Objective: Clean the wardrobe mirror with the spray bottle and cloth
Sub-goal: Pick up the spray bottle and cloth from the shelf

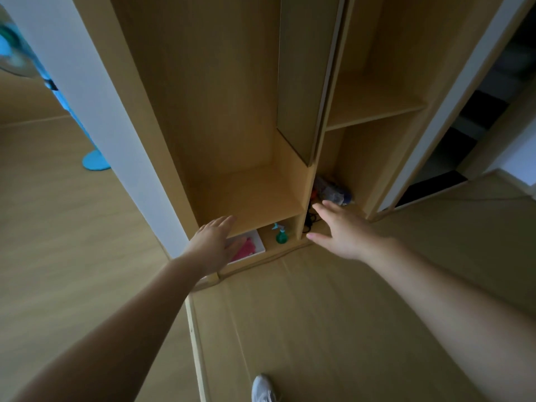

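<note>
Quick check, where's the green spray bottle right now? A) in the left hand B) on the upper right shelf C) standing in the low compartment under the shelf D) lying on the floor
C: the green spray bottle stands upright in the bottom compartment, right of the white tray holding the pink cloth; both the left hand and the right hand are open and empty.
</note>
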Demonstrator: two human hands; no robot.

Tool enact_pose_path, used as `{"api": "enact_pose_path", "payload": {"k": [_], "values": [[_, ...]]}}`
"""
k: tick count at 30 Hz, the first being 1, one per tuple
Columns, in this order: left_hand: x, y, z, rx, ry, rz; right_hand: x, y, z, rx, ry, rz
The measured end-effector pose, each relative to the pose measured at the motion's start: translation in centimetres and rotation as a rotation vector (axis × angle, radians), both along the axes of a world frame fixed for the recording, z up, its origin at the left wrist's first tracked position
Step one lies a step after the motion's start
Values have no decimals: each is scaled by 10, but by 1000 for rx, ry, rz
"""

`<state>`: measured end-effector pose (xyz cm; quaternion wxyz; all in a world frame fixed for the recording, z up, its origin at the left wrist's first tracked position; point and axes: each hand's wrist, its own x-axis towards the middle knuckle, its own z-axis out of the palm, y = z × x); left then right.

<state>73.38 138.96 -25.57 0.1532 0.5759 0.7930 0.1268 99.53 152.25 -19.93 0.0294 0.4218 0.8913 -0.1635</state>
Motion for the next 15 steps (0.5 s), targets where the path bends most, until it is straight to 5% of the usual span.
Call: {"api": "enact_pose_path", "payload": {"k": [15], "values": [[-31,104,5,-51,46,95,-70,136,-20,11,11,168]]}}
